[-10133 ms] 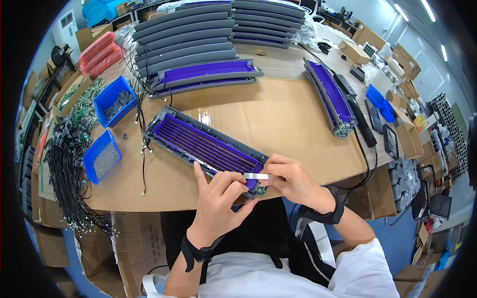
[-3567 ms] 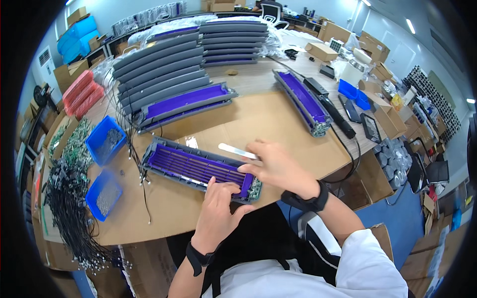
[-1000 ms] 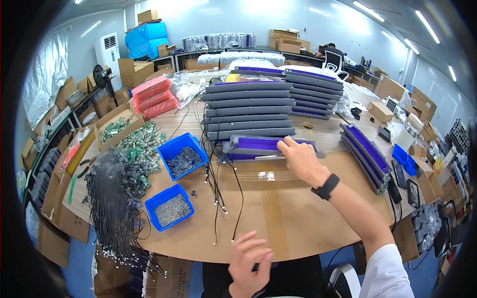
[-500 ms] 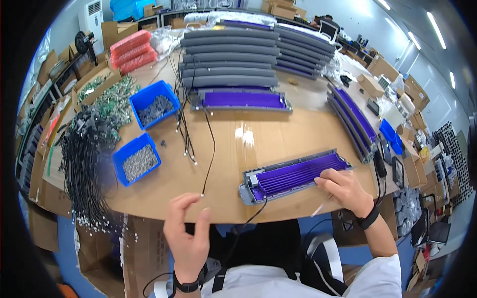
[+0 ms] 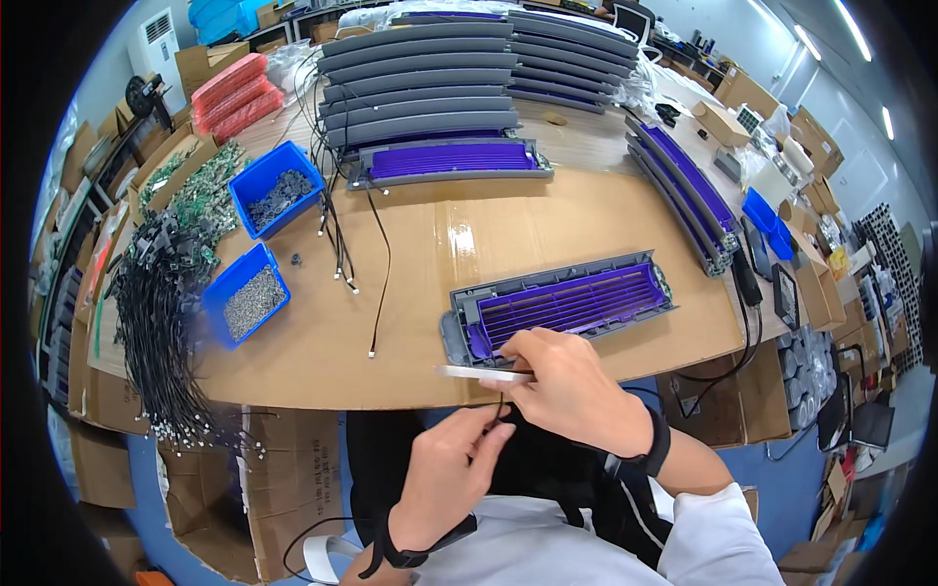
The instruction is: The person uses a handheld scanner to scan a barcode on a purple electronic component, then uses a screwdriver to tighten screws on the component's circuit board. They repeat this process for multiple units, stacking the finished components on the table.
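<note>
- Grey panel (image 5: 557, 311) with purple slats lies at the worktop's (image 5: 322, 352) near edge.
- Right hand (image 5: 567, 386) pinches a thin metal strip (image 5: 479, 372); left hand's (image 5: 449, 469) fingers pinch a black wire (image 5: 501, 408).
- Panel looks light, stiff; best gripped by its ends.

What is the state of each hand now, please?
Left hand: fingers pinched on a thin black wire.
Right hand: closed on a flat silver strip, beside the grey and purple panel.
</note>
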`<control>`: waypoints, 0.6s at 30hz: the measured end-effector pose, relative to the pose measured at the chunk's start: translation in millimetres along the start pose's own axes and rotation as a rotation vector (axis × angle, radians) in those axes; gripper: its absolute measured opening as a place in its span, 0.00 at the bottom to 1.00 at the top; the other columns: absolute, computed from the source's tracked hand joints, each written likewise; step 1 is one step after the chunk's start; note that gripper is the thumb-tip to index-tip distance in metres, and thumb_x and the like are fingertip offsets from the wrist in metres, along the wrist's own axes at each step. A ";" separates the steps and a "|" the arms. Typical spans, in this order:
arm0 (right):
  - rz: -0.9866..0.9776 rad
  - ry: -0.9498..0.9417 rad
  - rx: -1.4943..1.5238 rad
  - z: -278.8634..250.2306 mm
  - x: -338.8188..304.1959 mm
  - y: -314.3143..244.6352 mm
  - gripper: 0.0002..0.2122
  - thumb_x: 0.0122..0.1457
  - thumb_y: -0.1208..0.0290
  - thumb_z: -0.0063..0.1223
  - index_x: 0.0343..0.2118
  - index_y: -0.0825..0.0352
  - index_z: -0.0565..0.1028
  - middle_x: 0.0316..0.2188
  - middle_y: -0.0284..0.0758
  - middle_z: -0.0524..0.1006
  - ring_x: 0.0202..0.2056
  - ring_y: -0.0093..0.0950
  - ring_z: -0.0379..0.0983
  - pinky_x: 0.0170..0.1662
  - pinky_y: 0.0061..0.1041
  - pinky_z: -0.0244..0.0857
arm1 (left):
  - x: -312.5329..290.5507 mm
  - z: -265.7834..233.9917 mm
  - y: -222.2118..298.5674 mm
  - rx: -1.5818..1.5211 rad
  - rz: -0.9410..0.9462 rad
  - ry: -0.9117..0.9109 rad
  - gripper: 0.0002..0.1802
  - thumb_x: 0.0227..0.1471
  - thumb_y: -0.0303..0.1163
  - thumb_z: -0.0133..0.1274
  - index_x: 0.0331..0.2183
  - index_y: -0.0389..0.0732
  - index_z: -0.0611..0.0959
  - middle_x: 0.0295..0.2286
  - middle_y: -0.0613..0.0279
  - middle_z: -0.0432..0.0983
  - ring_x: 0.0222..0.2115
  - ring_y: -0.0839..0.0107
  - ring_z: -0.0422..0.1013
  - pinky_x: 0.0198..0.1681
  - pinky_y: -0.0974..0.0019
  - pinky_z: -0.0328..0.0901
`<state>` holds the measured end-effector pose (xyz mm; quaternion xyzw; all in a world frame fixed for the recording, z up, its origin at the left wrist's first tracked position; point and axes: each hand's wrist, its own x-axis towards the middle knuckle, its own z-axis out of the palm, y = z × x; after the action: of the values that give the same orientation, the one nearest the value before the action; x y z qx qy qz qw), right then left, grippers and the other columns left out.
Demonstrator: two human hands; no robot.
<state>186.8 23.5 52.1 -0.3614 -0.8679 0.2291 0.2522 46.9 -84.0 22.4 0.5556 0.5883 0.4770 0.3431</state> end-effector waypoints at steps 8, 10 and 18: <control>0.058 -0.154 0.032 -5.7 6.8 2.8 0.05 0.47 0.81 0.54 0.28 0.74 0.77 0.27 0.49 0.77 0.32 0.49 0.75 0.37 0.42 0.68 | 24.6 -31.5 -10.5 0.383 0.104 0.101 0.20 0.43 0.25 0.65 0.42 0.36 0.80 0.43 0.48 0.74 0.38 0.54 0.74 0.39 0.60 0.68; 0.094 -0.224 0.045 -12.5 8.4 5.2 0.05 0.48 0.80 0.55 0.29 0.73 0.79 0.28 0.49 0.77 0.33 0.48 0.75 0.37 0.42 0.68 | 39.4 -28.0 -14.6 0.415 0.235 0.137 0.25 0.40 0.25 0.68 0.44 0.38 0.79 0.50 0.47 0.68 0.46 0.51 0.70 0.47 0.57 0.66; 0.083 -0.405 0.192 -27.6 22.0 20.7 0.08 0.52 0.74 0.59 0.30 0.75 0.79 0.22 0.50 0.74 0.26 0.47 0.72 0.32 0.37 0.65 | 53.4 -14.8 -26.7 0.143 0.257 -0.075 0.29 0.37 0.25 0.70 0.44 0.38 0.79 0.56 0.49 0.57 0.56 0.48 0.62 0.58 0.53 0.61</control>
<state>200.6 58.9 67.2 -0.3179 -0.8594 0.3887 0.0966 16.5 -32.4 8.6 0.6669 0.5315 0.4528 0.2603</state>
